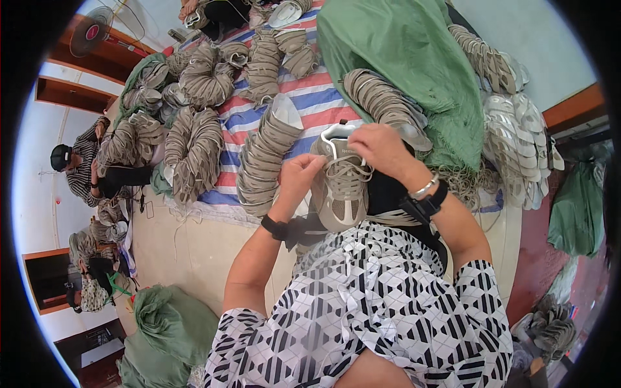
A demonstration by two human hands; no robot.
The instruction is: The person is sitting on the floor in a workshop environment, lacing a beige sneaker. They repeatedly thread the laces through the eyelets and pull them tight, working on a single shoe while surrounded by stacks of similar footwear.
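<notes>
Pinching 1 beige shoe [344, 194] with 2 hands, left hand [300, 174] + right hand [383, 149], by near edge of 1 striped sheet [320, 99].

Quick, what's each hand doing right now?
Left hand: closed, fingertips pinching at the left side of the beige shoe; exact part unclear.
Right hand: closed, pinching at the shoe's right side; exact part unclear.

Both elbows were bent and held out from the torso [362, 304]; left forearm [250, 266] and right forearm [463, 226] angled inward, converging ahead of the body. Left hand [299, 178]: thumb and index finger met in a pinch, other fingers curled. Right hand [383, 149]: sat slightly higher in view, fingers bent, fingertips directed leftward, near the left hand's
</notes>
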